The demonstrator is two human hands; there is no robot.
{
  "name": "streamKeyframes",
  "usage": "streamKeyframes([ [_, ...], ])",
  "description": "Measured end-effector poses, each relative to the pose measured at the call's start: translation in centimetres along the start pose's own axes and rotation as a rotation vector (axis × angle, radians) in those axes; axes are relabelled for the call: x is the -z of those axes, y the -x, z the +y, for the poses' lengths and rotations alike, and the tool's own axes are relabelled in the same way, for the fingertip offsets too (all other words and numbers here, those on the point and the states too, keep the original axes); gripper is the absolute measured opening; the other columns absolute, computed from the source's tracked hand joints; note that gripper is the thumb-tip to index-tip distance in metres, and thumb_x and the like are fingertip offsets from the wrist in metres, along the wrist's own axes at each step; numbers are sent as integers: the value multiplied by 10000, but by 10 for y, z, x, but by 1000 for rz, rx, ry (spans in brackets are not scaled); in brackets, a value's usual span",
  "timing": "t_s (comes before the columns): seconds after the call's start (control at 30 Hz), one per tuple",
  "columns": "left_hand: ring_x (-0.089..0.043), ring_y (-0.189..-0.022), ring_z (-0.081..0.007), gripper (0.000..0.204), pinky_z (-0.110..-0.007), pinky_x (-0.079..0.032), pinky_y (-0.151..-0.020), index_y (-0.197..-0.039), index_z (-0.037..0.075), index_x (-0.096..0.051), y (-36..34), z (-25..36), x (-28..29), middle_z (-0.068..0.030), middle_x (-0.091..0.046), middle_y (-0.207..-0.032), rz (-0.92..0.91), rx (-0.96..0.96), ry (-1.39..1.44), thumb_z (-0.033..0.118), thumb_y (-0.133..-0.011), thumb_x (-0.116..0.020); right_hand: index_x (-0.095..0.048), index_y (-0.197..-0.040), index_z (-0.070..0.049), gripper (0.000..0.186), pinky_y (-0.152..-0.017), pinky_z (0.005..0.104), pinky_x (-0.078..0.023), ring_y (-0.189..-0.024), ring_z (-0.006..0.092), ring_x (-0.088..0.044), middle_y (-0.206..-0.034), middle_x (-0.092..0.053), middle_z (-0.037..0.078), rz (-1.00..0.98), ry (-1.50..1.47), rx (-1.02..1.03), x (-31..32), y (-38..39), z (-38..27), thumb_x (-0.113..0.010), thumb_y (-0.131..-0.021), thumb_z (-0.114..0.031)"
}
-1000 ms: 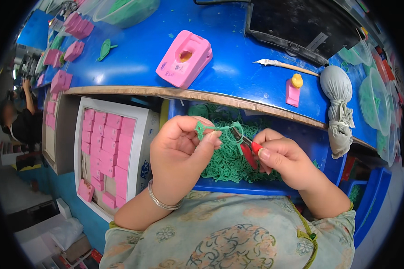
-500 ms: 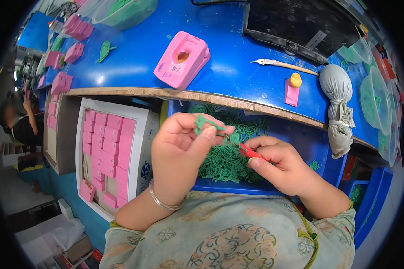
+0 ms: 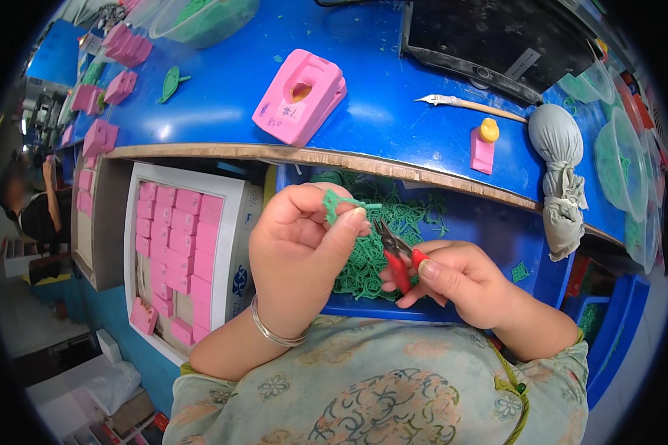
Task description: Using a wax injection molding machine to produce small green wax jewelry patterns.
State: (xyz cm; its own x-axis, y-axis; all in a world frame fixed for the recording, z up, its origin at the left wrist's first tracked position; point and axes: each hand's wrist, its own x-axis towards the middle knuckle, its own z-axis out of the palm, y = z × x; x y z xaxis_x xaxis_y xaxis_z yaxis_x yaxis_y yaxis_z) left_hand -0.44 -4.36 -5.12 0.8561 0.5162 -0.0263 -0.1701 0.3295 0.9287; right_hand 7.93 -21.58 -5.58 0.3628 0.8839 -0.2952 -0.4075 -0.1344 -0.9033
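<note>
My left hand pinches a small green wax piece between thumb and fingers, held above a blue tray full of green wax scraps. My right hand grips small red-handled cutters, whose metal tips point up toward the green piece and stop just short of it. A metal bangle sits on my left wrist. Both hands hover close together over the tray, below the edge of the blue workbench.
A pink mould block lies on the bench, with a small pink block with a yellow knob, a thin tool, a grey cloth bundle and clear bowls. A white drawer of pink moulds stands open at left. Another person sits at far left.
My right hand dropped away from the green piece half a second ago, then rose again; the cutter tips now point at the piece. My left hand turned the piece slightly.
</note>
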Motion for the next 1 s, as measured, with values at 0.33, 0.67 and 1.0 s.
streamKeyframes([
  [0.33,-567,-789,-136,190,-259,-504,-706,-853,18,-464,1,-2,6,-120,-543,-947,-186,-350,-483,-120,-773,-567,-622,-865,37,407,-582,239,-458,-642,127,-583,-825,-623,90,-10,-67,-69,-1,1,-6,-423,-953,-307],
  [0.67,-574,-747,-158,183,-283,-498,-685,-945,24,-439,0,9,-2,-140,-565,-899,-92,91,-57,-69,-817,-533,-598,-701,-27,242,-579,370,-453,-634,263,-569,-777,-590,108,195,1165,111,10,-12,16,-591,-825,-234],
  [1.0,-581,-770,-131,261,-247,-503,-679,-1051,-6,-473,9,8,-13,-101,-564,-901,-207,330,-57,-61,-810,-556,-549,-906,-24,135,-554,210,-393,-643,77,-482,-840,-509,39,316,309,424,-2,-10,7,-626,-804,-66],
])
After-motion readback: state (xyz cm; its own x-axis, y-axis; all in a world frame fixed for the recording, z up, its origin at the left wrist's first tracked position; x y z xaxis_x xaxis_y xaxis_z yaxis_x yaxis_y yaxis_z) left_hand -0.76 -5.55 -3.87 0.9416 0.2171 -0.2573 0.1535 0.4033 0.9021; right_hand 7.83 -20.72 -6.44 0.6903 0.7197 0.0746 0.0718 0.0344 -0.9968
